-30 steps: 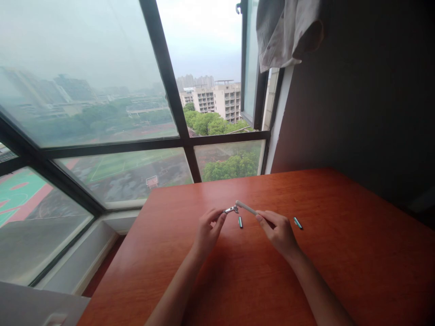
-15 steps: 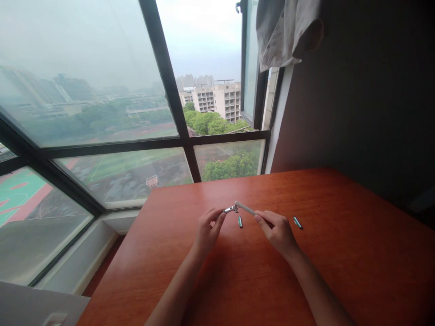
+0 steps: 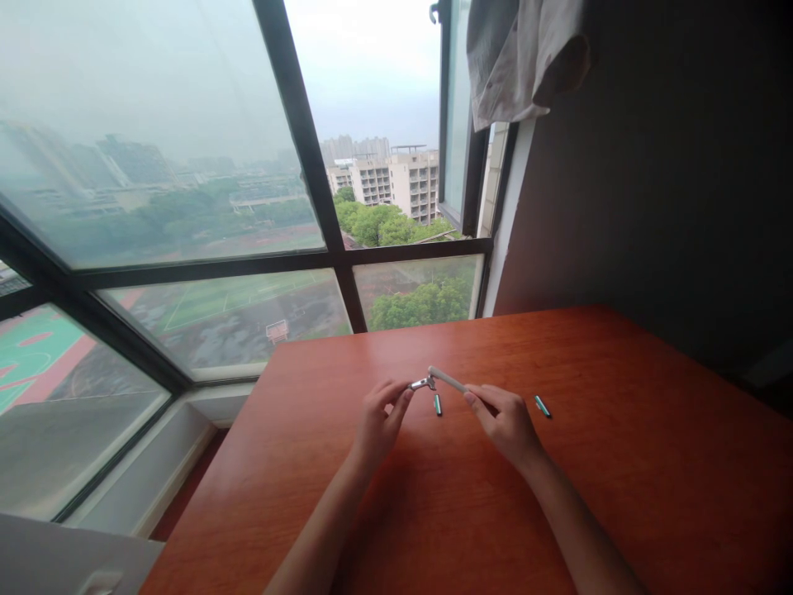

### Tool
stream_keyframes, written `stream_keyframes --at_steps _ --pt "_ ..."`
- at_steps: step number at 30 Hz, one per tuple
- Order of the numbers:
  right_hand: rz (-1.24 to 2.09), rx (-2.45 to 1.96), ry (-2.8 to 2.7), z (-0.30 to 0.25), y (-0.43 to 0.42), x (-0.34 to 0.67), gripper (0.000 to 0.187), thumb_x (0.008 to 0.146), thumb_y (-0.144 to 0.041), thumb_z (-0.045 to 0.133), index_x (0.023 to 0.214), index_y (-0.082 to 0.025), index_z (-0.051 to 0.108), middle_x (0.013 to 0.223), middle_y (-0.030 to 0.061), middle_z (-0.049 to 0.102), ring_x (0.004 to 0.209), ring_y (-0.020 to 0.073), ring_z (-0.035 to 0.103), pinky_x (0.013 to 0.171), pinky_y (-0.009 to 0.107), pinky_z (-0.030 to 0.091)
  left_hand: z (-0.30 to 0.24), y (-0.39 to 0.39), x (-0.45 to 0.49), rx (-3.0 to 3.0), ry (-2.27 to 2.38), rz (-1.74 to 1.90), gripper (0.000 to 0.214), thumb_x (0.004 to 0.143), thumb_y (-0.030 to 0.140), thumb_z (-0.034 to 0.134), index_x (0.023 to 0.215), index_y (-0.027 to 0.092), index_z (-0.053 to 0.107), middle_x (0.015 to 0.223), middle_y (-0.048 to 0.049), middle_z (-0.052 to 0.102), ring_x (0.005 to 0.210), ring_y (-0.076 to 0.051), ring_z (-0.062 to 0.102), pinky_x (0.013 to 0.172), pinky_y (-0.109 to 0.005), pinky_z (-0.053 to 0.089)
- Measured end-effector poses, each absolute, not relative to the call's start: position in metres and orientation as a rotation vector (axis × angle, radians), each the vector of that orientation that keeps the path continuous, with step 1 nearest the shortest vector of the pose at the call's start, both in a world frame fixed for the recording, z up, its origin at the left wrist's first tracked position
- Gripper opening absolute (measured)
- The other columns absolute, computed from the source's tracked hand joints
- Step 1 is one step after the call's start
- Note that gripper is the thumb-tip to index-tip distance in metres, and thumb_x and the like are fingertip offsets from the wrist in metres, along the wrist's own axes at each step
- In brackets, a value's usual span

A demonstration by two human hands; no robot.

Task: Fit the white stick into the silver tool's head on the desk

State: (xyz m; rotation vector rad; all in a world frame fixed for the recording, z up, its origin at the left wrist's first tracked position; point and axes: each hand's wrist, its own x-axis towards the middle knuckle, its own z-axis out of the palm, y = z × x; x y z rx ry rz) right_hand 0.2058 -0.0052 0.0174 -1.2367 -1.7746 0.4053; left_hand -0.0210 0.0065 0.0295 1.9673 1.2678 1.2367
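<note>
My left hand (image 3: 379, 420) is closed, with thumb and fingers pinching a silver razor handle (image 3: 422, 383) whose head end points right. In my right hand (image 3: 506, 420), also closed, is a slim pale toothbrush (image 3: 451, 381), slanting up to the left. Its tip meets or nearly meets the head end of the razor handle; at this size I cannot tell whether they touch. Below that spot a small green-and-black razor cartridge (image 3: 438, 404) lies on the table between my hands. A second razor cartridge (image 3: 543, 406) rests just right of my right hand.
Both forearms reach over a reddish-brown wooden table (image 3: 619, 496). Beyond its far edge stand dark-framed windows (image 3: 344, 260), one pane swung open. A grey cloth (image 3: 526, 66) hangs at the upper right, beside a dark wall (image 3: 650, 165).
Hardly anything differs. The razor handle and the toothbrush tip have shifted by a very small amount; both hands keep their hold and the cartridges lie where they were.
</note>
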Motion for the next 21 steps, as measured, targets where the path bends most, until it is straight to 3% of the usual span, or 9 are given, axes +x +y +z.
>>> stream_keyframes --at_steps 21 --pt "0.427 -1.241 -1.783 0.0184 -0.0075 0.2060 0.028 0.091 -0.033 0.047 0.090 -0.018 0.071 0.078 0.0063 0.069 0.069 0.0191 0.063 0.063 0.026 0.044 0.0319 0.0056 -0.0200 1.959 1.270 1.247 0.025 0.090 0.031 0.050 0.099 0.017 0.069 0.080 -0.0060 0.062 0.072 -0.016 0.054 0.062 -0.024 0.041"
